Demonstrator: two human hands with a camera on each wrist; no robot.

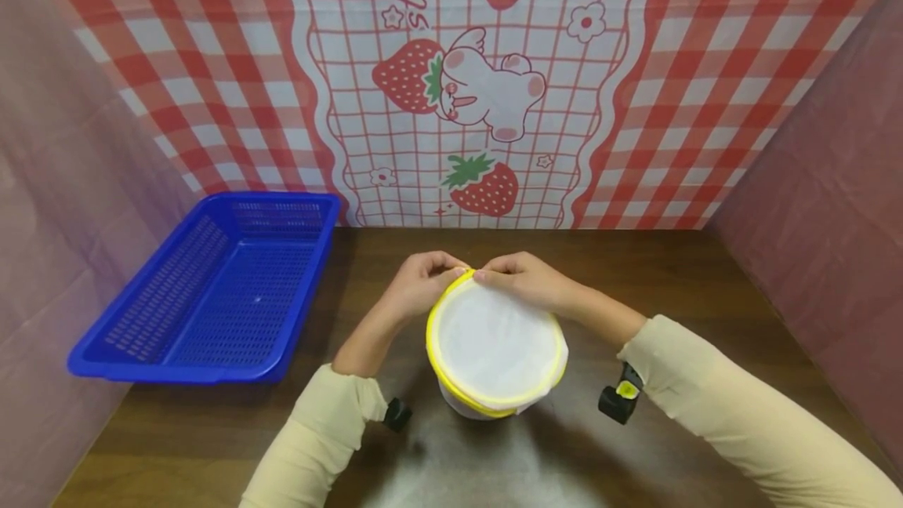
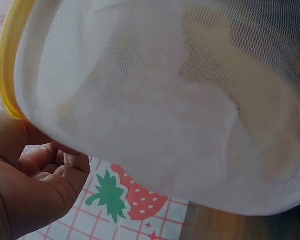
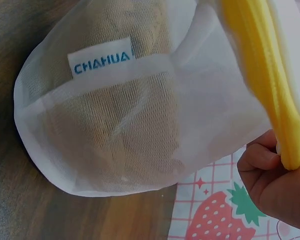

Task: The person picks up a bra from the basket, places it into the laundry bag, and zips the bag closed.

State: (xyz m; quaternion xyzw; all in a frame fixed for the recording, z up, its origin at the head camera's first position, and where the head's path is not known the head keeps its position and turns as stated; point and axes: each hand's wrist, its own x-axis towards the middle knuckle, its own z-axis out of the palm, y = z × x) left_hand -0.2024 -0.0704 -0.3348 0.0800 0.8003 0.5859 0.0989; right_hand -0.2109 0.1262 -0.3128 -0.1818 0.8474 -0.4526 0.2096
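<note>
A white mesh laundry bag (image 1: 497,339), cylindrical with a yellow zipper (image 1: 433,355) round its top, is held up in front of me. At the zipper's far edge, the left hand (image 1: 419,286) pinches the rim between thumb and fingers. Close beside it, the right hand (image 1: 525,281) grips the same edge, its thumb on top. From the right wrist, a CHAHUA label (image 3: 101,59) shows on the bag's side, with the right hand (image 3: 275,185) at the zipper's end. Tan shapes show through the mesh; whether they lie inside or behind it I cannot tell.
To the left a blue plastic basket (image 1: 183,373) with perforated walls stands on the brown wooden table (image 1: 677,277). A strawberry-print checked cloth (image 1: 592,100) hangs at the back, with pinkish cloth at both sides. Black wrist cameras (image 1: 618,402) hang below the sleeves.
</note>
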